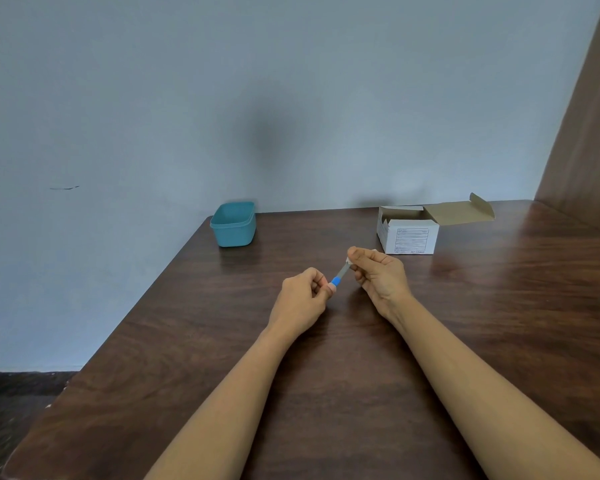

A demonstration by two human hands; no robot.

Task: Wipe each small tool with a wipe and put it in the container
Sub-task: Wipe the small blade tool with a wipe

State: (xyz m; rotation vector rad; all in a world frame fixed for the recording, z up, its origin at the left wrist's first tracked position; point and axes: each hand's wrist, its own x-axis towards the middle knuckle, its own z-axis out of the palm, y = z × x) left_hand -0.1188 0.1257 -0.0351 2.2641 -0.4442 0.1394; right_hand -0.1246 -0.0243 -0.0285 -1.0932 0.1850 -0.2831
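Forearms (pixel 222 393): both reach in from the bottom edge over the table (pixel 499 323) and meet near its middle. I read that as keeping the work straight ahead, where my head camera sees it best.
Left hand (pixel 300 299): fingers curled, pinching the blue end of the small tool (pixel 340 274). It serves as the anchor, leaving the grey shaft free for cleaning.
Small tool: held off the table between the two hands, slanting up and away toward the right hand, not in the container.
Right hand (pixel 378 271): thumb and fingers clamped on the wipe (pixel 348 260), which sits at the tool's far tip. Only a white scrap shows, so I cannot tell how much of the shaft it covers.
Step in hand: by my judgement, the wiping stroke, at its tip end.
Container (pixel 234 225): teal, lidless, at the far left corner of the table, well apart from the hands. It stands on the side of the hand that holds the tool, which suits a drop-in. Its inside is hidden from me, so I cannot say how many tools are done.
Box (pixel 409 237): white carton with its flap thrown back, far right, near the right hand. It is likely the wipe supply, hence that side.
Risk: a thin thing in a pinch grip may slip if the wipe drags.
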